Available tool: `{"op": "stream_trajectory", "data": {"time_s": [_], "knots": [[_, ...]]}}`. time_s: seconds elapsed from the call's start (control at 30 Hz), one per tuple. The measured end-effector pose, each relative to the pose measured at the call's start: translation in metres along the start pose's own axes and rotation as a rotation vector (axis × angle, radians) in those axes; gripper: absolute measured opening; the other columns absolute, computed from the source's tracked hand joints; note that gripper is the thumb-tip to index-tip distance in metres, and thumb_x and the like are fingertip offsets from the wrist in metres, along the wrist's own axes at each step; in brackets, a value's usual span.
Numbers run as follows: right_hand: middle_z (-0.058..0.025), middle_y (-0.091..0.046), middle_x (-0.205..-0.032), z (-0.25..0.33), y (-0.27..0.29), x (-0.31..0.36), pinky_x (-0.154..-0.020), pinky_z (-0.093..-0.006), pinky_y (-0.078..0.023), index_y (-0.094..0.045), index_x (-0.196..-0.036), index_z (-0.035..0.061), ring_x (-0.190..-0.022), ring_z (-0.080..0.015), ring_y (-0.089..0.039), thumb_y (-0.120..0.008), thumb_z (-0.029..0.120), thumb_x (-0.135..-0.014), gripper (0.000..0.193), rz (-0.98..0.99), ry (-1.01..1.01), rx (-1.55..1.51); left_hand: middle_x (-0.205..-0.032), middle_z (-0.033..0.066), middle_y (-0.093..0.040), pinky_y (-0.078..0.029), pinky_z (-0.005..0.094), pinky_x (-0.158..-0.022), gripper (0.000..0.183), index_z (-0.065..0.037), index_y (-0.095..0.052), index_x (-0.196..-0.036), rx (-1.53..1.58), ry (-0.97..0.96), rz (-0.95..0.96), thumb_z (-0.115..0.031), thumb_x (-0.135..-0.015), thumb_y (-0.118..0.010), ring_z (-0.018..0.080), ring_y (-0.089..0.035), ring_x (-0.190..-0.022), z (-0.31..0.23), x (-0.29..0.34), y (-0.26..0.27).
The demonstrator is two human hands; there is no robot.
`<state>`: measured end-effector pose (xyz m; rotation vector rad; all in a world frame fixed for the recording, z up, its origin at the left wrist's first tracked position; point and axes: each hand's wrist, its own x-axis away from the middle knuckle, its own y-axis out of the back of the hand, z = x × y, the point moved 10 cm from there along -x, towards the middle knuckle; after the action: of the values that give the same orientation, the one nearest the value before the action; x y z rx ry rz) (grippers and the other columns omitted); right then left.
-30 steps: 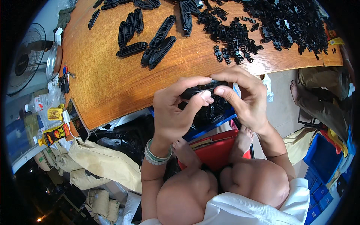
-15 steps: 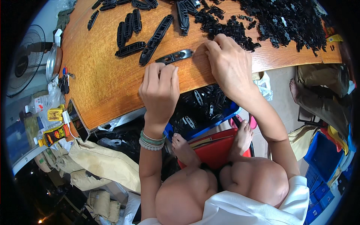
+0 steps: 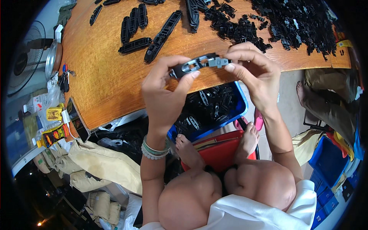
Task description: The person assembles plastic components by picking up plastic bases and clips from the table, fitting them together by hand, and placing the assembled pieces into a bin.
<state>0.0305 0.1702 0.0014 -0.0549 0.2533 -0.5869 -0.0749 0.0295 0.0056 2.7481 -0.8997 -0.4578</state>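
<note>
My left hand [image 3: 163,86] pinches a long, curved black plastic part [image 3: 194,65] with openings along it, thumb below and fingers above. It is lifted off the table near the front edge. A small dark plastic piece [image 3: 218,62], shiny grey in the light, sits at the part's right end. My right hand [image 3: 258,73] grips that piece between thumb and fingers. Whether the two are joined or only touching, I cannot tell. Beyond my hands, similar long black parts [image 3: 163,36] lie on the wooden table [image 3: 99,84], with a big heap of small black pieces [image 3: 299,27] at the far right.
Below the table edge stands a blue bin [image 3: 240,111] holding more black parts. A red container [image 3: 220,147] sits between my feet. Keys [image 3: 66,73] and a fan [image 3: 28,57] are at the left. Another person's leg [image 3: 326,103] shows at the right.
My left hand has raised the long black part off the table and turned it up toward me. My right hand has come away from the small pieces and now holds one against the part's end.
</note>
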Motion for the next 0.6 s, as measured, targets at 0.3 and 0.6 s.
{"op": "stream_trajectory", "data": {"time_s": [0.3,0.6], "knots": [[-0.0085,-0.059,-0.083,0.039,-0.011,0.008,-0.066,-0.0272,-0.048,-0.069,-0.089,0.0006,-0.078,-0.0181,-0.055,-0.069,-0.002,-0.073,0.016,0.018,0.393,0.605,-0.082,0.0162,-0.064,-0.056,0.0266,-0.064,0.023,0.007,-0.053,-0.099,0.473,0.329,0.156,0.011,-0.077,-0.059,0.0200,-0.066,-0.070,0.002,0.009,-0.029],[-0.0111,-0.063,-0.086,0.010,-0.007,0.025,-0.062,-0.0272,-0.045,-0.065,-0.097,-0.0031,-0.068,-0.0168,-0.058,-0.069,0.003,-0.075,0.023,0.055,0.092,0.291,-0.082,0.0073,-0.065,-0.051,0.0213,-0.070,0.015,0.002,-0.061,-0.093,0.360,0.226,0.227,0.004,-0.078,-0.063,0.0084,-0.062,-0.075,-0.006,0.021,-0.032]]}}
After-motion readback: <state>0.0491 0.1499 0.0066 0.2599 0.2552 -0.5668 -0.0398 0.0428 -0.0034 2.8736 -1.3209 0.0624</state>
